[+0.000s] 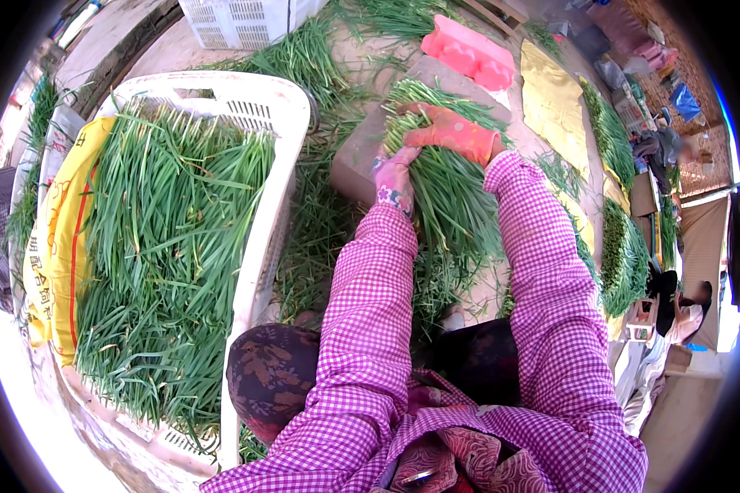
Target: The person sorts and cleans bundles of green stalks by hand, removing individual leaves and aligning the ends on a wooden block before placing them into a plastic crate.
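Strong daylight floods the scene from above, hard and warm. The lower left corner burns out to plain white, and the white crate [259, 107] glares along its rim. The gold sheet [555, 103] throws back a dull shine. Shadows are short and fall under the bundle of green leaves [448, 193] and between the checked sleeves. Colours run saturated. The middle is sharp; toward the round black border straight edges bow, detail smears, and a thin blue fringe shows at the right rim.
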The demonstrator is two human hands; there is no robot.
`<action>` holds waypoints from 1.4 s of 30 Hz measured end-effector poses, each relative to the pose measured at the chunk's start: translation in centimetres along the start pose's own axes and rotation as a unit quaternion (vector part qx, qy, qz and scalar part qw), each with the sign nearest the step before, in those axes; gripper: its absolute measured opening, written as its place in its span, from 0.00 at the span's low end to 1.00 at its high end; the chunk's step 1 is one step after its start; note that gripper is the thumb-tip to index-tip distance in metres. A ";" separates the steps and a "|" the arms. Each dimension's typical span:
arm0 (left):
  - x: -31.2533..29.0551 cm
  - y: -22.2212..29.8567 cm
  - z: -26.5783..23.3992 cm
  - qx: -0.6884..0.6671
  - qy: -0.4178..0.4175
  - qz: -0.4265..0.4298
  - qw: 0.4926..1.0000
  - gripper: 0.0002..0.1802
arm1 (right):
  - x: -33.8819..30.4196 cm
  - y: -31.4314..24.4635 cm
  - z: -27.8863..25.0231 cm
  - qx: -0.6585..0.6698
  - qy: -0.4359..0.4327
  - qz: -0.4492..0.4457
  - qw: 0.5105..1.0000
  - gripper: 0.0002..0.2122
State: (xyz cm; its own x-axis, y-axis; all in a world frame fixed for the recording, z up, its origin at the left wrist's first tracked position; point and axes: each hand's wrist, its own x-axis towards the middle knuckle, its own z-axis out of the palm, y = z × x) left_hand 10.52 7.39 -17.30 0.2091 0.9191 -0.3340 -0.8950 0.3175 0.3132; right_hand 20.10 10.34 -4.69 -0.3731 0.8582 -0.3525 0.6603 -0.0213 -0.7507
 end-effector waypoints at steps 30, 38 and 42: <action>-0.8 -1.2 0.1 -0.078 0.241 0.006 0.967 0.20 | 3.0 3.7 2.1 -0.083 -0.009 -0.002 0.996 0.34; 0.0 -2.0 -0.8 -0.071 0.220 0.011 0.973 0.34 | 3.1 3.5 1.4 -0.164 0.017 0.037 0.986 0.33; -1.5 -1.1 1.9 -0.030 0.260 0.060 0.963 0.39 | 2.9 2.3 1.3 -0.086 0.111 0.102 0.985 0.36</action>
State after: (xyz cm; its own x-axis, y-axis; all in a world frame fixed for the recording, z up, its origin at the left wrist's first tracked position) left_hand 11.90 6.08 -15.42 -0.1091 0.7025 -0.7033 -0.9246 0.1880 0.3313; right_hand 19.68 12.13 -8.13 -0.0813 0.9366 -0.3408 0.8142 -0.1349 -0.5648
